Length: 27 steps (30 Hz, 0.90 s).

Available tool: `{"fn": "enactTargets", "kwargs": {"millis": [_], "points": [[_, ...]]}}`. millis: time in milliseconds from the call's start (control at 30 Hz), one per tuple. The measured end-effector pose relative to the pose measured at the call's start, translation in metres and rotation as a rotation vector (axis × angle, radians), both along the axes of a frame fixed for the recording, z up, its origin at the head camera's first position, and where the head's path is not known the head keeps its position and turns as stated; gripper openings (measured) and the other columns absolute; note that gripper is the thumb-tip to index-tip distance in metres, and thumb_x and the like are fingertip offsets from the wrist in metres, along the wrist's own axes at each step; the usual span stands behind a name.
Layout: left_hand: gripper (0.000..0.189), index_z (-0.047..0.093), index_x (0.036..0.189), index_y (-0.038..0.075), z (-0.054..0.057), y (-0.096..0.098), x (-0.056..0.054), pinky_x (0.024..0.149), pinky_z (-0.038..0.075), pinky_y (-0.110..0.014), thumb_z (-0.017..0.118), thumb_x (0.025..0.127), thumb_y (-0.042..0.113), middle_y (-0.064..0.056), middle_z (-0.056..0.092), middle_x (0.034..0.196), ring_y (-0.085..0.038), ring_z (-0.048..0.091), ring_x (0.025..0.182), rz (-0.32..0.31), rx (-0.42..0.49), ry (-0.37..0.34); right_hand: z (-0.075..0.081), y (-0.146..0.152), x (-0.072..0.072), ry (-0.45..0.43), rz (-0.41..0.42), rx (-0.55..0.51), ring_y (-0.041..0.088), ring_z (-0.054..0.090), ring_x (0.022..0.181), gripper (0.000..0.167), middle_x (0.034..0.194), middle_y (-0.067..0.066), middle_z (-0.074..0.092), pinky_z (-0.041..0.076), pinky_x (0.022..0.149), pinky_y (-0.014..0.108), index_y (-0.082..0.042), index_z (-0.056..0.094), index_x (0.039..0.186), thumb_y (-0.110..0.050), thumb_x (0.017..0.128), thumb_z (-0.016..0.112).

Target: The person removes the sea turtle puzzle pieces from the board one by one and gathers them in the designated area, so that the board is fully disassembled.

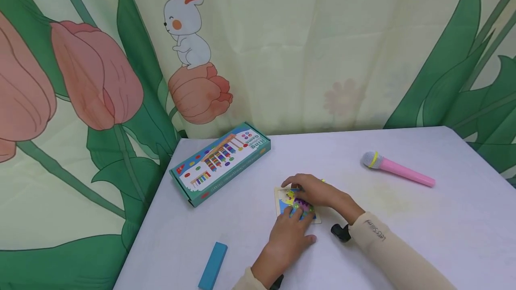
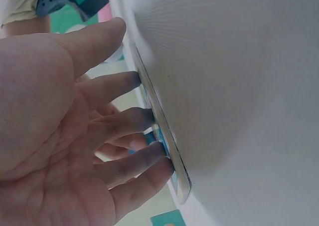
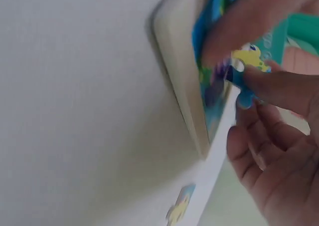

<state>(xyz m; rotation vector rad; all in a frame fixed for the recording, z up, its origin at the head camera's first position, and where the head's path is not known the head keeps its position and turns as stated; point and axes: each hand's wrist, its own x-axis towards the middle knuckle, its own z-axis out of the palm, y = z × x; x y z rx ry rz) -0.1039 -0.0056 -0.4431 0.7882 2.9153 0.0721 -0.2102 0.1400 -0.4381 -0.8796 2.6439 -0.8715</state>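
A small picture puzzle board (image 1: 279, 200) lies flat in the middle of the white table (image 1: 423, 218). My left hand (image 1: 296, 217) reaches up from below, its straight fingers pressing on the board's near part. In the left wrist view those fingertips (image 2: 147, 117) rest along the thin board (image 2: 172, 158). My right hand (image 1: 299, 190) arches over the board from the right. In the right wrist view the right hand (image 3: 249, 84) pinches a small blue puzzle piece (image 3: 238, 89) at the board's (image 3: 182, 76) colourful face, the other fingers curled below.
A teal ring-game box (image 1: 219, 162) lies to the left behind the board. A pink toy microphone (image 1: 397, 169) rests at the right. A blue block (image 1: 213, 265) sits by the front left edge. A thin white card (image 3: 199, 196) lies beside the board.
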Motion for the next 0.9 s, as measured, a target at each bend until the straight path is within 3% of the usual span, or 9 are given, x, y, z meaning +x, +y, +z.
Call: {"fn": "enactTargets", "kwargs": {"millis": [100, 233, 400, 567, 733, 900], "points": [[0.055, 0.058, 0.146, 0.030, 0.000, 0.001, 0.000, 0.106, 0.047, -0.041, 0.067, 0.096, 0.052, 0.002, 0.053, 0.148, -0.029, 0.048, 0.136, 0.009, -0.002, -0.021, 0.003, 0.011, -0.002, -0.047, -0.086, -0.089, 0.016, 0.063, 0.091, 0.032, 0.098, -0.001, 0.068, 0.054, 0.083, 0.037, -0.005, 0.067, 0.125, 0.002, 0.094, 0.071], [0.055, 0.057, 0.147, 0.031, 0.000, 0.002, -0.001, 0.109, 0.045, -0.042, 0.066, 0.096, 0.052, 0.003, 0.051, 0.150, -0.029, 0.046, 0.139, 0.030, -0.001, -0.058, 0.007, 0.034, -0.009, -0.051, -0.202, -0.174, 0.017, 0.066, 0.086, 0.019, 0.093, 0.000, 0.072, 0.055, 0.077, 0.034, -0.004, 0.073, 0.111, -0.005, 0.092, 0.076], [0.056, 0.055, 0.148, 0.033, 0.000, 0.003, -0.001, 0.111, 0.043, -0.043, 0.066, 0.097, 0.051, 0.005, 0.049, 0.153, -0.029, 0.043, 0.142, 0.049, 0.005, -0.088, 0.012, 0.071, -0.015, -0.094, -0.323, -0.166, 0.022, 0.065, 0.090, 0.014, 0.103, 0.005, 0.075, 0.056, 0.072, 0.034, -0.007, 0.079, 0.108, -0.011, 0.095, 0.075], [0.055, 0.056, 0.147, 0.032, -0.001, 0.002, 0.000, 0.111, 0.043, -0.044, 0.067, 0.096, 0.050, 0.004, 0.051, 0.151, -0.029, 0.044, 0.140, 0.047, 0.012, -0.073, 0.014, 0.097, -0.015, -0.160, -0.450, -0.099, 0.025, 0.061, 0.093, 0.017, 0.110, 0.014, 0.074, 0.052, 0.069, 0.032, -0.005, 0.080, 0.110, -0.013, 0.095, 0.075], [0.055, 0.057, 0.147, 0.031, -0.002, 0.002, 0.000, 0.111, 0.043, -0.044, 0.067, 0.096, 0.050, 0.003, 0.050, 0.152, -0.030, 0.044, 0.141, 0.049, 0.025, -0.069, 0.009, 0.111, -0.015, -0.199, -0.492, -0.044, 0.029, 0.059, 0.101, 0.017, 0.115, 0.020, 0.073, 0.046, 0.073, 0.032, -0.003, 0.080, 0.108, -0.012, 0.095, 0.074], [0.055, 0.057, 0.147, 0.031, -0.002, 0.002, 0.000, 0.110, 0.044, -0.043, 0.068, 0.096, 0.050, 0.004, 0.051, 0.152, -0.029, 0.045, 0.140, 0.044, 0.020, -0.060, -0.001, 0.115, -0.017, -0.177, -0.495, -0.024, 0.034, 0.062, 0.107, 0.016, 0.113, 0.019, 0.073, 0.049, 0.081, 0.037, -0.002, 0.080, 0.107, -0.010, 0.095, 0.073]]}}
